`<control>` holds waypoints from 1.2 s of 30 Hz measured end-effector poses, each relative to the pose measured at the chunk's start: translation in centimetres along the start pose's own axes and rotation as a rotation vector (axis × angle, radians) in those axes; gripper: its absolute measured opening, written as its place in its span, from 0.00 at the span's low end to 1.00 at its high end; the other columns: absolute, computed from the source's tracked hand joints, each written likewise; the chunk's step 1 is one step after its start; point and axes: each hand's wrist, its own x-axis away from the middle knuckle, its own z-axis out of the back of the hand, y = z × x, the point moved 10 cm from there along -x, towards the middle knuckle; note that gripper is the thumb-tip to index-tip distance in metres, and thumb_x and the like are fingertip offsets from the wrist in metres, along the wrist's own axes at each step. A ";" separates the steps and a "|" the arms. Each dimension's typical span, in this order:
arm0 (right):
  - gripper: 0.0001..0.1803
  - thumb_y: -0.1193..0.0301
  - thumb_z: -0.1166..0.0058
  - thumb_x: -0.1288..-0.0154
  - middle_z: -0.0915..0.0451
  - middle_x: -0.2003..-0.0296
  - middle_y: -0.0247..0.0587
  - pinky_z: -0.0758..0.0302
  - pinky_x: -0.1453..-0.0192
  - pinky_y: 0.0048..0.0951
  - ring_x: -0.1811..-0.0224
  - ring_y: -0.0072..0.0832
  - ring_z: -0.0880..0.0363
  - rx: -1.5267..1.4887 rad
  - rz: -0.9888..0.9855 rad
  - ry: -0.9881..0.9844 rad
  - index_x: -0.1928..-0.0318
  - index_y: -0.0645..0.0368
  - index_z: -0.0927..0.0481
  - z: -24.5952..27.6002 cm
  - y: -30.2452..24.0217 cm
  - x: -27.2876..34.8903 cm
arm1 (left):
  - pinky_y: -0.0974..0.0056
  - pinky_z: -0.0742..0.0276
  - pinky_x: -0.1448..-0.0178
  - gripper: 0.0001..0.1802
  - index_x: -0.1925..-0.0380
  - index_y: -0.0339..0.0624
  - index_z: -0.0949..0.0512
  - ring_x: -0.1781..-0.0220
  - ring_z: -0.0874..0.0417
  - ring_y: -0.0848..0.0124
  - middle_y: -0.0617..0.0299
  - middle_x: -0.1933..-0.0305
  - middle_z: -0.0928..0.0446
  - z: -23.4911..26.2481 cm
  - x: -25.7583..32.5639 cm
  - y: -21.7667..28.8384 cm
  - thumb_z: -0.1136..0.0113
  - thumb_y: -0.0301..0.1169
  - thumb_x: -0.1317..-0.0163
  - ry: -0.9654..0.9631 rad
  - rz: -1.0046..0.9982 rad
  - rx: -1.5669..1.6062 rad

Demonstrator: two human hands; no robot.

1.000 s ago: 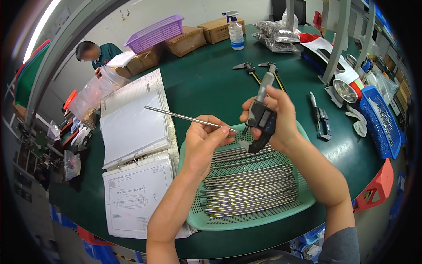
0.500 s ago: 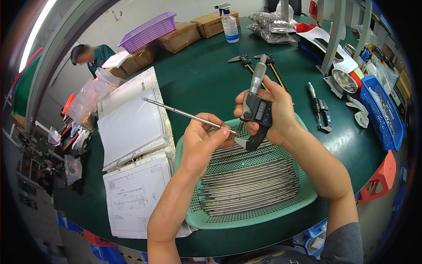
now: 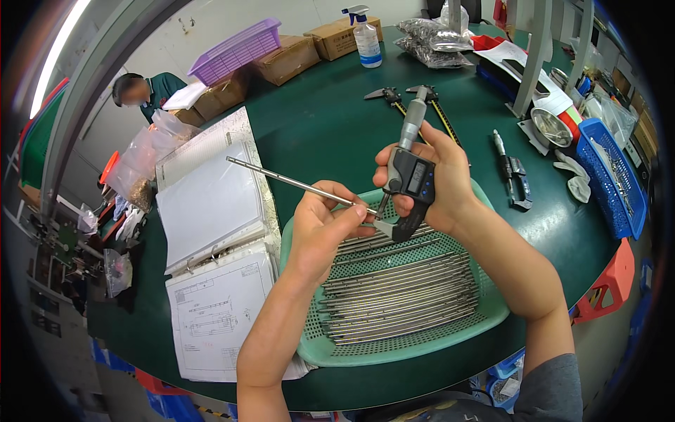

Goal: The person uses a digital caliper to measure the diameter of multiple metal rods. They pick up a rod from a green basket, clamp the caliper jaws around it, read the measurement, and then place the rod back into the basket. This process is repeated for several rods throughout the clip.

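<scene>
A thin metal rod (image 3: pixel 281 177) is pinched near its lower end by the thumb and fingers of my left hand (image 3: pixel 325 228); its other end points up and to the left. My right hand (image 3: pixel 446 179) is closed round a digital micrometer (image 3: pixel 410 176) with a dark body and a grey thimble at the top. The rod's near end lies in the micrometer's jaw gap; whether both faces touch it I cannot tell. Beneath my hands, a green perforated basket (image 3: pixel 394 357) holds many similar metal rods (image 3: pixel 401 295) side by side.
An open binder (image 3: pixel 218 302) with drawings lies left of the basket. Two calipers (image 3: pixel 385 95) and a second micrometer (image 3: pixel 513 172) rest on the green table (image 3: pixel 309 126). At right is a blue basket (image 3: pixel 612 183). A spray bottle (image 3: pixel 367 42) and cardboard boxes (image 3: pixel 287 60) stand behind; a person (image 3: pixel 151 91) sits far left.
Almost nothing differs. Both hands keep their hold on the rod and the micrometer in nearly the same place. The person at far left has shifted their head slightly.
</scene>
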 end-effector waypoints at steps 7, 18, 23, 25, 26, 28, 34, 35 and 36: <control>0.32 0.44 0.68 0.43 0.24 0.79 0.44 0.35 0.88 0.19 0.92 0.22 0.34 0.040 0.013 0.009 0.70 0.64 0.27 -0.1 -0.3 0.2 | 0.67 0.21 0.66 0.10 0.67 0.40 0.35 0.66 0.23 0.72 0.59 0.67 0.29 -0.1 0.0 0.0 0.46 0.24 0.48 -0.018 -0.007 0.002; 0.31 0.46 0.69 0.42 0.25 0.79 0.43 0.36 0.87 0.20 0.91 0.22 0.34 -0.016 -0.017 -0.008 0.68 0.65 0.28 -0.3 0.0 0.2 | 0.66 0.21 0.66 0.10 0.67 0.39 0.35 0.66 0.24 0.71 0.59 0.66 0.29 0.1 0.0 0.0 0.46 0.23 0.48 -0.020 -0.004 -0.009; 0.32 0.45 0.69 0.42 0.25 0.79 0.43 0.35 0.87 0.20 0.91 0.22 0.34 -0.014 -0.007 -0.008 0.68 0.64 0.27 -0.3 -0.1 0.2 | 0.66 0.21 0.66 0.10 0.67 0.39 0.35 0.66 0.24 0.71 0.58 0.66 0.29 0.1 0.0 -0.1 0.46 0.23 0.48 -0.018 -0.001 -0.001; 0.32 0.45 0.68 0.43 0.25 0.79 0.43 0.35 0.87 0.20 0.91 0.22 0.34 -0.015 0.005 -0.005 0.69 0.64 0.27 -0.3 -0.1 0.3 | 0.67 0.21 0.66 0.10 0.67 0.39 0.35 0.66 0.24 0.71 0.58 0.66 0.29 0.2 0.0 -0.1 0.46 0.23 0.48 -0.009 -0.009 0.013; 0.32 0.44 0.68 0.43 0.25 0.79 0.43 0.35 0.87 0.20 0.91 0.22 0.34 -0.017 0.009 -0.010 0.69 0.64 0.27 -0.3 -0.1 0.3 | 0.66 0.21 0.66 0.10 0.67 0.39 0.35 0.66 0.24 0.71 0.58 0.66 0.29 0.3 0.0 -0.1 0.46 0.23 0.48 -0.004 -0.006 0.012; 0.32 0.44 0.68 0.43 0.25 0.79 0.43 0.35 0.86 0.20 0.91 0.22 0.34 -0.022 0.018 -0.020 0.69 0.64 0.27 -0.4 -0.2 0.3 | 0.66 0.21 0.66 0.11 0.66 0.39 0.35 0.66 0.24 0.71 0.58 0.66 0.29 0.3 0.0 -0.1 0.46 0.23 0.48 0.003 0.000 0.008; 0.34 0.41 0.70 0.44 0.24 0.79 0.44 0.36 0.87 0.19 0.92 0.21 0.34 0.062 0.064 -0.011 0.70 0.63 0.27 -0.4 -0.5 0.2 | 0.67 0.22 0.65 0.11 0.66 0.38 0.35 0.66 0.23 0.70 0.57 0.66 0.29 0.5 0.0 -0.1 0.46 0.26 0.49 0.015 0.006 -0.003; 0.35 0.41 0.70 0.44 0.24 0.79 0.44 0.36 0.87 0.19 0.92 0.21 0.34 0.060 0.067 -0.019 0.71 0.63 0.27 -0.5 -0.5 0.2 | 0.67 0.22 0.65 0.11 0.66 0.38 0.35 0.66 0.23 0.70 0.57 0.66 0.30 0.6 0.0 -0.2 0.46 0.26 0.48 0.019 0.011 -0.004; 0.35 0.40 0.70 0.44 0.24 0.79 0.45 0.36 0.87 0.19 0.92 0.21 0.34 0.058 0.071 -0.028 0.71 0.63 0.27 -0.6 -0.5 0.2 | 0.67 0.22 0.65 0.10 0.67 0.38 0.34 0.66 0.23 0.70 0.57 0.66 0.30 0.7 0.0 -0.2 0.46 0.26 0.48 0.022 0.016 -0.004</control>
